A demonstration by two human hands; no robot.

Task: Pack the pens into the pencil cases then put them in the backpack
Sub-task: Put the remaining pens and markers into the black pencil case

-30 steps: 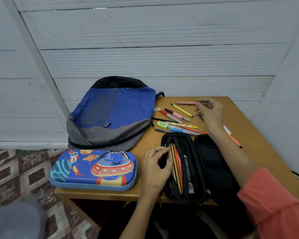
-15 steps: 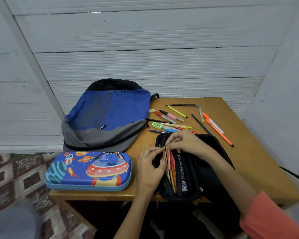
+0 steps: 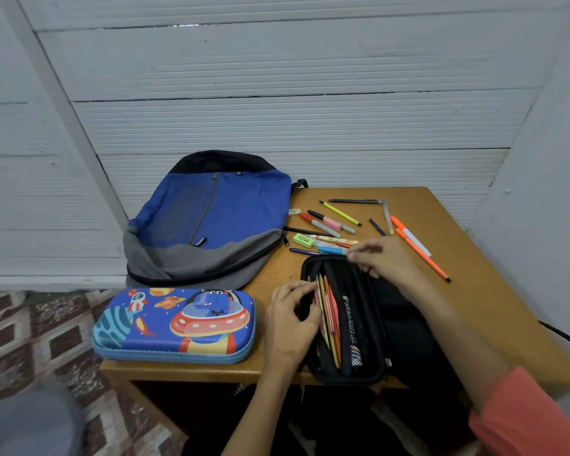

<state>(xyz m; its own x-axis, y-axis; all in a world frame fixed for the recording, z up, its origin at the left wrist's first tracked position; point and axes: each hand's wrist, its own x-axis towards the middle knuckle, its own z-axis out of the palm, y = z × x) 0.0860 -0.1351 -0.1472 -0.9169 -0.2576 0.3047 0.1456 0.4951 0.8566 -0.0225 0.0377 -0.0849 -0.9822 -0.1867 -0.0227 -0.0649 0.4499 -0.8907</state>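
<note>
Now right hand farther up black pencil case.

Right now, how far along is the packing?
Done: several pens sit in the open black pencil case. In hand: the left hand holds its edge; the right hand is at its far end. Left: loose pens lie on the table, the space-print pencil case is closed, and both cases are outside the backpack.
</note>
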